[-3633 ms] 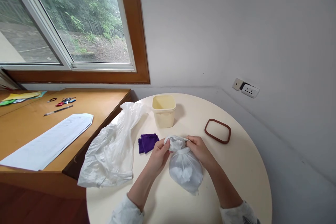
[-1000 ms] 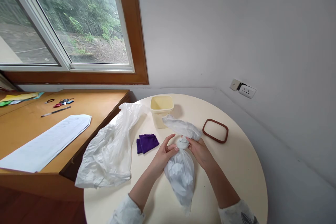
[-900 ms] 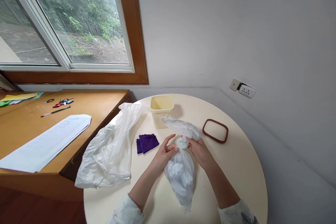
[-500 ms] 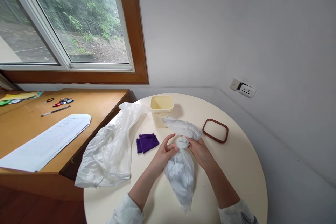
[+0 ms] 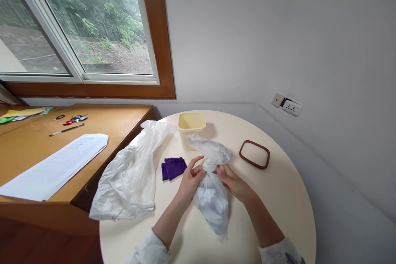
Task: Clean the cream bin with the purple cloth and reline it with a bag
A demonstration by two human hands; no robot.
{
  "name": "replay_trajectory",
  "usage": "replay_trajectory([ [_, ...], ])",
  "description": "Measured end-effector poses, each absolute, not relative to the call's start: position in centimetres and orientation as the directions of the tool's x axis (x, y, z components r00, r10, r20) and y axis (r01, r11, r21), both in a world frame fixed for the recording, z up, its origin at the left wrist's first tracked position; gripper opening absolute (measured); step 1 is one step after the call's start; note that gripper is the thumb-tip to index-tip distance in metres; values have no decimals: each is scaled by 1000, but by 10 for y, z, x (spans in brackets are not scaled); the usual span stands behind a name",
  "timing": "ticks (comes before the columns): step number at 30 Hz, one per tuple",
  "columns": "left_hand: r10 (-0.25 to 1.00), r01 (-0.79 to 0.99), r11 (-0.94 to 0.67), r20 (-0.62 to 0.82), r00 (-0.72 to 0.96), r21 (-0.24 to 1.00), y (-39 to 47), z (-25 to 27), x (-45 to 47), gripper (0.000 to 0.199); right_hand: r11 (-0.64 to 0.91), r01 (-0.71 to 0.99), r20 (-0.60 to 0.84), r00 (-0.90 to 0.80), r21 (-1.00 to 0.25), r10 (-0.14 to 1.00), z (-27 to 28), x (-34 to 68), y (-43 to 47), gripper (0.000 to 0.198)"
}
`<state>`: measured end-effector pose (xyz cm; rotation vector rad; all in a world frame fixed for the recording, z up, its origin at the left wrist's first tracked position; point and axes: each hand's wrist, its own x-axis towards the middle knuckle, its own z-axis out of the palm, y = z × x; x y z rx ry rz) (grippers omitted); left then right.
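Observation:
A white plastic bag filled with crumpled white stuff hangs over the round table, knotted at its neck. My left hand grips the neck from the left, just below the knot. From the right, my right hand holds the same neck, its fingertips partly hidden behind the knot. The loose top of the bag flops above the knot, in front of a pale yellow plastic bin. Left of my left hand lies a folded purple cloth.
A second white plastic bag lies flat on the left of the round table. A brown rounded frame lies on the right. The wooden desk at left bears paper sheets, a pen and keys.
The knot looks tighter and smaller, and the bag's loose top has shifted slightly left. My right hand's fingers have slid down a little along the neck.

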<state>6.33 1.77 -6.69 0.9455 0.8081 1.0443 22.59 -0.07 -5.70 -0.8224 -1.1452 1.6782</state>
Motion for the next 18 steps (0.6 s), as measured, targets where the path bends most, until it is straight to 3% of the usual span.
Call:
replay_trajectory([
  [3, 978, -308, 126, -66, 199, 943, 17, -64, 64, 39, -190, -201, -81, -451, -961, 889, -57, 224, -5, 55],
  [6, 973, -261, 133, -76, 219, 956, 16, -61, 64, 34, -258, -107, -194, -407, -960, 893, -63, 220, -5, 45],
  [10, 966, -201, 96, -43, 254, 975, 19, -61, 59, 30, -296, -199, -222, -328, -934, 918, -67, 219, -3, 31],
  [15, 987, -155, 104, -83, 139, 982, 22, -74, 52, 36, -281, -364, -192, -262, -888, 946, -65, 227, 7, 19],
  [18, 980, -210, 148, -115, 160, 967, 19, -80, 53, 39, -287, -332, -226, -212, -898, 951, -69, 231, 11, 17],
])
